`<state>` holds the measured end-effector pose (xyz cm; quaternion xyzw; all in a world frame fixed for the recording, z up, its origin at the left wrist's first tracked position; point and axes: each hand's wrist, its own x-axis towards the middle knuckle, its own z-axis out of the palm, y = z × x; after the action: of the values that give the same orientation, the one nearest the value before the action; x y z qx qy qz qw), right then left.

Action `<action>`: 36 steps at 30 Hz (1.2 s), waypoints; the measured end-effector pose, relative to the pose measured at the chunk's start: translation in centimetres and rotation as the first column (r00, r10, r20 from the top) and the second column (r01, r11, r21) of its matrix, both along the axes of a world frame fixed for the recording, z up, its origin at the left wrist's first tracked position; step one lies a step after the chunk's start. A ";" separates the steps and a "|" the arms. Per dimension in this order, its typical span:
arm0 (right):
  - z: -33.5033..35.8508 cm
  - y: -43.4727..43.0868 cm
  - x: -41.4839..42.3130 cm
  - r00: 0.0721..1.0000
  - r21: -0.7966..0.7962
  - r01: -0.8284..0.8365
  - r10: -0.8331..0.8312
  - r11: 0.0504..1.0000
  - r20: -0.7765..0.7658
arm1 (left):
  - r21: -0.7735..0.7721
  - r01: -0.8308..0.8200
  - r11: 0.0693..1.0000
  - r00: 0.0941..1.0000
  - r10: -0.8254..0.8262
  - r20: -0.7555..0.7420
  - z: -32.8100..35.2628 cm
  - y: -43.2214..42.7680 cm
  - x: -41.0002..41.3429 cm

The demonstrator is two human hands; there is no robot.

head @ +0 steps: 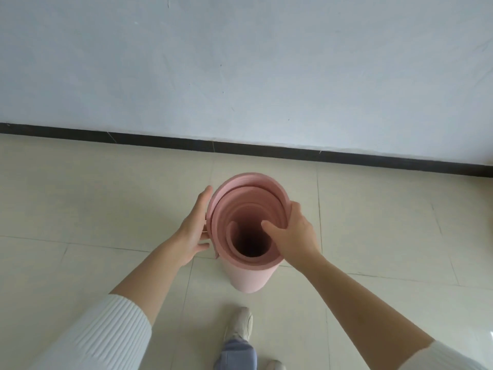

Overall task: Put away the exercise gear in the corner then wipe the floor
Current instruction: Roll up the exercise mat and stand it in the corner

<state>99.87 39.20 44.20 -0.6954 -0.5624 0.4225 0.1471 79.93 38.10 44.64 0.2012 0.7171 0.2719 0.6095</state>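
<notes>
Right hand (293, 236): I see it gripping the top rim of the rolled mat (248, 276) at the roll's 3 o'clock, thumb hooked inside the spiral, fingers curled over the outer edge. Left hand (193, 233): flat and uncurled, palm pressed to the outer wall of the roll at its 9 o'clock, fingers pointing toward the wall.

The mat stands upright on the floor (106, 196), just below the centre of my view, between the two hands. It is a dusty pink, thick, matte foam sheet wound into a loose cylinder. From above, its layers form a coil around a dark hollow core, with the outermost flap slightly proud at 12 o'clock.

The floor is glossy cream tile with thin grout lines. At 12 o'clock a black skirting (160, 140) runs below a pale, faintly scuffed wall (240, 62). At 6 o'clock I see a light shoe (240, 324). At 7 o'clock is a white ribbed sleeve (101, 337).
</notes>
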 end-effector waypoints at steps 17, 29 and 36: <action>-2.2 -2.3 0.9 0.959 -0.186 -0.048 0.097 0.981 0.265 | -0.170 0.353 0.920 0.871 -0.389 -0.301 -3.3 -3.5 2.2; 3.9 0.0 11.7 0.968 -0.231 0.200 -0.155 0.952 0.199 | -0.065 0.580 0.812 0.653 -0.511 -0.559 3.9 2.2 12.2; 8.0 2.8 28.1 0.908 -0.188 0.403 -0.365 0.896 0.208 | -0.033 0.752 0.658 0.522 -0.625 -0.581 8.0 9.5 28.9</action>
<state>127.96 42.00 52.21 -0.8380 -0.3721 0.3865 0.0998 108.80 47.62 52.61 0.6047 0.6831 0.0157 0.4092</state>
